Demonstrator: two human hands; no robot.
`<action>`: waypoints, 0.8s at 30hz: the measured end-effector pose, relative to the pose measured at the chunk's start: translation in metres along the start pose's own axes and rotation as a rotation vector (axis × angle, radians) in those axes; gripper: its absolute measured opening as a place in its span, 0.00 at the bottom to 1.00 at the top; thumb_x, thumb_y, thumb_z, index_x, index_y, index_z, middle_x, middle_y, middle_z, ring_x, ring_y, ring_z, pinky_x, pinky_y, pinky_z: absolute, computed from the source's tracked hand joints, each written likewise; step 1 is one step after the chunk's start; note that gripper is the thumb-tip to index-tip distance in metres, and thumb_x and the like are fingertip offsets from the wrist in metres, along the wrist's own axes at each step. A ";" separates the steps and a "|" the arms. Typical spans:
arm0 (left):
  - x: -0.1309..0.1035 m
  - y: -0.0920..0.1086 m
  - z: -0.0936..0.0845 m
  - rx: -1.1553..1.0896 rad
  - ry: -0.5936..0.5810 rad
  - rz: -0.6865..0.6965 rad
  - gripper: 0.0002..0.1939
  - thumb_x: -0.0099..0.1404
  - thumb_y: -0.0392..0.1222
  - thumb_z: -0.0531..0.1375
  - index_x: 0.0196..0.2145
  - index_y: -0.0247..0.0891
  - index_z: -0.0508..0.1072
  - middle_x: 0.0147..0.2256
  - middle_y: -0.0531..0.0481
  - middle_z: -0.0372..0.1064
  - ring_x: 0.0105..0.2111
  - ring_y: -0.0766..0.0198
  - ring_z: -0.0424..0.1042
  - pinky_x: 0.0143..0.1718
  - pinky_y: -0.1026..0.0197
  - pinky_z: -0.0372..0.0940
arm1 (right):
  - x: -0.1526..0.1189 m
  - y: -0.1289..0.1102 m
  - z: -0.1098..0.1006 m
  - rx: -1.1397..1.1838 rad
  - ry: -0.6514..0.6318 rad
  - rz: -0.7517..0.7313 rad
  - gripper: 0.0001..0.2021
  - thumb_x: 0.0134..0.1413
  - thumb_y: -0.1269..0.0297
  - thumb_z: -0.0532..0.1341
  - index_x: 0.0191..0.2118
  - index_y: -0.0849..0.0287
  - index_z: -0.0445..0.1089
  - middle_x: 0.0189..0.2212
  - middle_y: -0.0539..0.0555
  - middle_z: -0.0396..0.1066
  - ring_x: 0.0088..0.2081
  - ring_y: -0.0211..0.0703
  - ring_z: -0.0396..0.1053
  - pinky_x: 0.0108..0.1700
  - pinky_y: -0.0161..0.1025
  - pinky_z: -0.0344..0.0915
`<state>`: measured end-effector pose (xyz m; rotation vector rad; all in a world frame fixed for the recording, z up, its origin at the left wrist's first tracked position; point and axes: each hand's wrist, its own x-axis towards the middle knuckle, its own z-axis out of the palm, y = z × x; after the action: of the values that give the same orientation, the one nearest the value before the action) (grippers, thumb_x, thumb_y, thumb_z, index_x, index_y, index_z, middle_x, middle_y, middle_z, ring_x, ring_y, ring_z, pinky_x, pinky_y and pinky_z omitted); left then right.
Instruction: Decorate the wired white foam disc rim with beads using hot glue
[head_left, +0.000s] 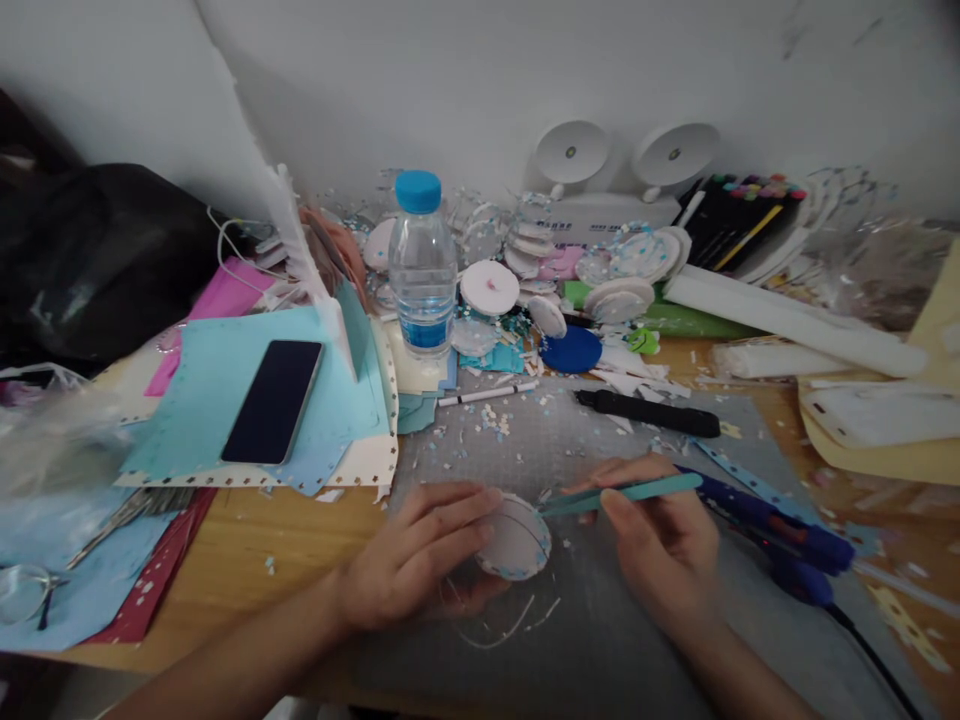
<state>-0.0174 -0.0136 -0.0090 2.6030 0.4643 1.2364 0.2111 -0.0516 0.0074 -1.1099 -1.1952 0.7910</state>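
My left hand [431, 545] grips a small round white disc [516, 545] at its left side, fingers on top and thumb below. Blue and white specks line the disc's rim, and a thin line crosses its face. In my right hand [660, 545] is a pair of teal tweezers [630, 492], pinched between thumb and fingers, the tips at the disc's upper right edge. Whether the tips hold anything is too small to tell. Thin white wires [510, 632] trail beneath the disc over the grey cutting mat [592, 640].
Behind stand a water bottle [422, 265] and several decorated discs [489, 288]. A black utility knife [649, 412] and a blue glue gun [780, 530] with a cord lie at the right. A phone [272, 402] rests on teal paper [196, 365] at the left. Paper bits [496, 420] dot the mat.
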 end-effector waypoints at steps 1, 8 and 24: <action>-0.001 0.000 0.000 0.000 -0.006 0.004 0.36 0.51 0.37 0.68 0.55 0.30 0.58 0.45 0.35 0.73 0.50 0.52 0.70 0.44 0.51 0.73 | 0.000 0.000 0.000 0.018 -0.005 0.010 0.03 0.55 0.66 0.60 0.35 0.52 0.70 0.29 0.52 0.68 0.28 0.43 0.71 0.23 0.38 0.68; -0.003 0.000 -0.001 -0.003 -0.029 -0.021 0.34 0.53 0.39 0.67 0.55 0.33 0.59 0.48 0.37 0.71 0.51 0.52 0.70 0.43 0.50 0.74 | -0.001 0.002 -0.003 0.064 -0.034 0.063 0.02 0.56 0.67 0.60 0.35 0.53 0.70 0.29 0.52 0.71 0.24 0.39 0.68 0.24 0.38 0.67; 0.000 0.001 -0.002 -0.027 -0.029 0.013 0.34 0.52 0.39 0.68 0.53 0.28 0.60 0.47 0.32 0.71 0.51 0.51 0.69 0.45 0.51 0.72 | -0.001 0.004 -0.003 0.141 -0.012 0.220 0.01 0.55 0.65 0.62 0.33 0.54 0.69 0.28 0.49 0.69 0.22 0.35 0.65 0.23 0.34 0.64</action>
<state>-0.0188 -0.0141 -0.0074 2.6021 0.4225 1.1990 0.2139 -0.0516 0.0034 -1.1329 -1.0211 1.0352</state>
